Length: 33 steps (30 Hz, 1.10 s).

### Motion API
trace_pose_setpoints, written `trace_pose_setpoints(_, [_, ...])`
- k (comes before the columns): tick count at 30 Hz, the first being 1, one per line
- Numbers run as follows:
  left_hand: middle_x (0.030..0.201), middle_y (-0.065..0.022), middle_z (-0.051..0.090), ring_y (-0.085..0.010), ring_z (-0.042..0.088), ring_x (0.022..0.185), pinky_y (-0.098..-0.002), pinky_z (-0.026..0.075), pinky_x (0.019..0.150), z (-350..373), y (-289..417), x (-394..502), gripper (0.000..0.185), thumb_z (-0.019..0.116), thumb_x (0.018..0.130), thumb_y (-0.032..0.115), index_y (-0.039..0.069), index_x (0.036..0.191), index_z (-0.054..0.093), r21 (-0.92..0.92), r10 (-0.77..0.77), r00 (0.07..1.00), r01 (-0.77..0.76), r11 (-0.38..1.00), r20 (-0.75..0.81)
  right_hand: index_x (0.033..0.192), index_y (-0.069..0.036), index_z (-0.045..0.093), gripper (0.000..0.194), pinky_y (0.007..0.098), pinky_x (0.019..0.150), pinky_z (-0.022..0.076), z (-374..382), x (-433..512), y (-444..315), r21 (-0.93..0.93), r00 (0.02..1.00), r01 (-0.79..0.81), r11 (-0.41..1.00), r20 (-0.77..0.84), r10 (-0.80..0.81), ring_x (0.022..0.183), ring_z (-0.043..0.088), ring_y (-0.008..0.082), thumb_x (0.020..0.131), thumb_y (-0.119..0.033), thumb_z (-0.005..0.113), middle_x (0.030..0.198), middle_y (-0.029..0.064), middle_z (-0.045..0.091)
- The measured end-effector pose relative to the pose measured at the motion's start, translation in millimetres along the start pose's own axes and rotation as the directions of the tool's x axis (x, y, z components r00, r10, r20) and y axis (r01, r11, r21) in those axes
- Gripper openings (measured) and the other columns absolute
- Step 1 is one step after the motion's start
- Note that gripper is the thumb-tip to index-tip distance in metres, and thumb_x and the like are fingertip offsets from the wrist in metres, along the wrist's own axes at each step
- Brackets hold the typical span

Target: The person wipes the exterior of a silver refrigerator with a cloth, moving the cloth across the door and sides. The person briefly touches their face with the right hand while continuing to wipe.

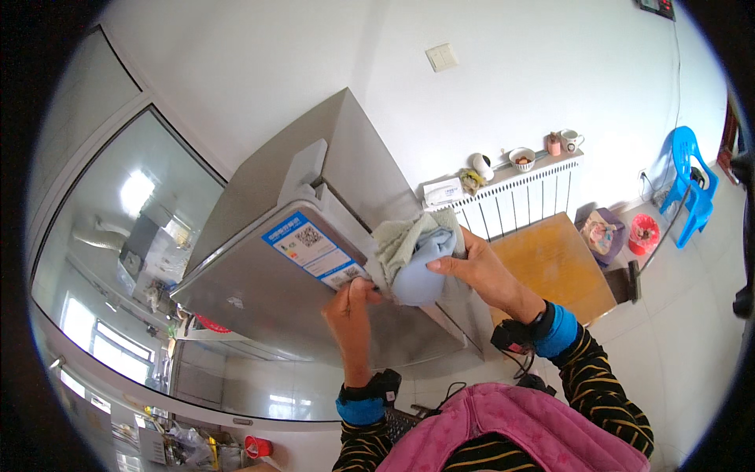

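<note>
A grey refrigerator (274, 307) stands before me, with a blue-and-white label (315, 248) bearing printing and codes on its door front. My left hand (351, 304) is at the label's lower end, thumb and fingers drawn together. Whether they pinch the label or the door edge cannot be made out. My right hand (481, 265) grips a pale green cloth (398, 242) bunched with a smooth light-blue item (420, 277), which looks like folded fabric. The bundle is close to the door's side edge, right of my left hand.
Right of the refrigerator is a wooden table (548, 265). Behind it, a white radiator (519, 206) carries a bowl (522, 159), a mug (570, 140) and a white box (442, 192). A blue plastic chair (690, 183) and red basin (643, 234) are farther right. Glass panels (118, 236) stand left.
</note>
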<state>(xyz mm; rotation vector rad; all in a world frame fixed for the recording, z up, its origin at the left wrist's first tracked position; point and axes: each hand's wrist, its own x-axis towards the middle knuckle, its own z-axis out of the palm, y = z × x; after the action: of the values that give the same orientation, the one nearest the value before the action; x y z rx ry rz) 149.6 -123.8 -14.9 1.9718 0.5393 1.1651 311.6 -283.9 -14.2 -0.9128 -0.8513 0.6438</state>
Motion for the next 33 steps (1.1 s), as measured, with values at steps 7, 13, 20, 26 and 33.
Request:
trace_pose_setpoints(7, [0.061, -0.01, 0.065, -0.0165, 0.063, 0.053, -0.0284, 0.048, 0.055, 8, 5, 3, 0.043, 0.053, 0.098, 0.024, -0.004, 0.069, 0.066, -0.167, -0.147, 0.981, 0.126, 0.978, -0.123, 0.133, -0.004, 0.049, 0.057, 0.03, 0.096, 0.0442, -17, 44, 6, 0.03, 0.997, 0.012, 0.999, 0.072, -0.014, 0.11, 0.055, 0.0133, 0.084, -0.019, 0.074, 0.119, 0.0042, 0.06])
trace_pose_setpoints(13, [0.057, -0.0098, 0.064, -0.0144, 0.06, 0.052, -0.028, 0.048, 0.056, 16, 5, 1, 0.045, 0.052, 0.098, 0.025, -0.004, 0.066, 0.065, -0.043, -0.112, 0.958, 0.104, 0.994, -0.266, 0.135, -0.004, 0.046, 0.062, 0.0325, 0.097, 0.0443, -16, 77, 5, 0.004, 0.953, 0.2, 0.98, 0.231, -0.196, 0.115, 0.053, 0.0162, 0.084, -0.024, 0.074, 0.123, 0.0075, 0.057])
trace_pose_setpoints(20, [0.051, -0.0081, 0.059, -0.0152, 0.057, 0.05, -0.0291, 0.047, 0.055, 25, 10, -4, 0.048, 0.051, 0.098, 0.025, -0.002, 0.06, 0.062, -0.013, -0.118, 0.919, 0.122, 0.992, -0.377, 0.138, -0.005, 0.042, 0.065, 0.0354, 0.099, 0.0432, -1, 117, 4, -0.06, 0.89, 0.3, 0.952, 0.377, -0.257, 0.117, 0.053, 0.0218, 0.085, -0.026, 0.072, 0.125, 0.0131, 0.055])
trace_pose_setpoints(26, [0.053, -0.0049, 0.06, -0.0091, 0.049, 0.05, -0.0257, 0.036, 0.052, 33, 12, -3, 0.048, 0.053, 0.096, 0.024, -0.003, 0.058, 0.062, 0.114, -0.047, 0.883, 0.113, 0.987, -0.468, 0.133, -0.005, 0.045, 0.055, 0.0335, 0.098, 0.0431, -5, 155, 17, 0.034, 0.891, 0.32, 0.947, 0.329, -0.313, 0.115, 0.052, 0.0177, 0.088, -0.022, 0.07, 0.123, 0.0099, 0.057])
trace_pose_setpoints(33, [0.05, -0.0038, 0.056, -0.0085, 0.048, 0.05, -0.0256, 0.035, 0.051, 42, 13, -5, 0.048, 0.054, 0.096, 0.025, -0.001, 0.056, 0.059, 0.027, -0.072, 0.831, 0.105, 0.994, -0.551, 0.129, -0.004, 0.049, 0.048, 0.0316, 0.088, 0.0505, -23, 217, 29, -0.088, 0.94, 0.27, 0.959, 0.241, -0.242, 0.103, 0.059, 0.0168, 0.089, -0.021, 0.069, 0.115, 0.0082, 0.062])
